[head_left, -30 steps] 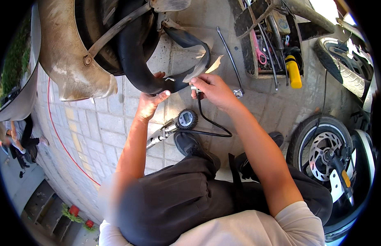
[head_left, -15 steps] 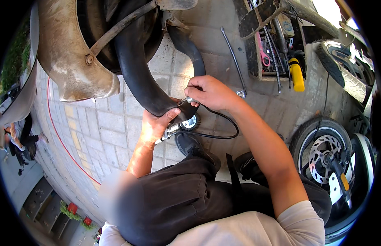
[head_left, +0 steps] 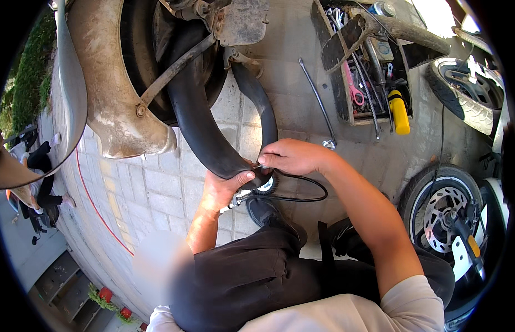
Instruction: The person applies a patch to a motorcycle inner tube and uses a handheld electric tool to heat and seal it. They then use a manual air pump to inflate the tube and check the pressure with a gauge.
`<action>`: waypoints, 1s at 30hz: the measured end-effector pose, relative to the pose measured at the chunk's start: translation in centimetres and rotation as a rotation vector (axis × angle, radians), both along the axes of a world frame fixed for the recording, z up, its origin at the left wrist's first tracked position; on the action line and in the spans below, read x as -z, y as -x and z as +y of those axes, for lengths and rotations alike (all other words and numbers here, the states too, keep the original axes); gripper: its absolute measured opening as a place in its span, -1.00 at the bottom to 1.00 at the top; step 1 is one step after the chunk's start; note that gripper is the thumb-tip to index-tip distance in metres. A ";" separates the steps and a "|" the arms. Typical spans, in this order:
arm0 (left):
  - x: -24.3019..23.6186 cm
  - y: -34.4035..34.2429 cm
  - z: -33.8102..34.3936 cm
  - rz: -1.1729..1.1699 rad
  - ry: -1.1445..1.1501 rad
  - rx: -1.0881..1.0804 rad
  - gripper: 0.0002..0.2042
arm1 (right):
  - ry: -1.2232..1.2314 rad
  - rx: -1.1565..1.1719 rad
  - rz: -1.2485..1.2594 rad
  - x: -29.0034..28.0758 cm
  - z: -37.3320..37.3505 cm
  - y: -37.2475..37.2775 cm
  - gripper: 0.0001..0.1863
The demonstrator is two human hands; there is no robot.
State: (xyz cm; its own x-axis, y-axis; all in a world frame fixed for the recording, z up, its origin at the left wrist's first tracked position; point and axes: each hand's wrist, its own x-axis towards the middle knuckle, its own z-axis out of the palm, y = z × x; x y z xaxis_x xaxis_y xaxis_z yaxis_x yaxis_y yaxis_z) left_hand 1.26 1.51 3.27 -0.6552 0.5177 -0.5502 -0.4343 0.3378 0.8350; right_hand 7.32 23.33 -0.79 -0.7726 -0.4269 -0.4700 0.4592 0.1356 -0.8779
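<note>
A black inner tube (head_left: 199,124) hangs in a loop out of the scooter's rear wheel. Its low end rests in my left hand (head_left: 219,191), which is closed around the rubber with the thumb on top. My right hand (head_left: 291,156) pinches a small metal air chuck (head_left: 261,166) against the tube, beside the left thumb. Fingers hide most of that chuck, and whether it sits on the valve is not clear. From it a black hose (head_left: 310,198) curves round to a pressure gauge (head_left: 265,186), partly covered by the tube, just above my shoe.
A dirty fender (head_left: 102,105) and metal stay stand at upper left. An open toolbox (head_left: 351,105) holds pliers and wrenches, with a yellow bottle (head_left: 399,113) at its edge. A long wrench (head_left: 317,99) lies on the paving. Wheels (head_left: 440,210) stand at right; a red hose (head_left: 91,196) runs left.
The whole view has shifted, so things sit slightly lower and mostly farther right. My right fingers now cover more of the air chuck. My left hand keeps its hold on the inner tube.
</note>
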 end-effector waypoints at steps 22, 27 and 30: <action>3.0 -0.4 1.1 -0.072 0.125 0.038 -0.61 | -0.309 1.416 0.356 -5.8 12.1 -2.2 -0.73; 2.7 -0.5 1.9 -0.151 0.071 0.039 -0.69 | 0.315 1.619 0.406 -7.2 14.4 0.4 -0.68; 2.4 -0.8 2.0 -0.096 0.069 0.011 -0.73 | 0.350 1.623 0.429 -6.3 14.2 0.9 -0.73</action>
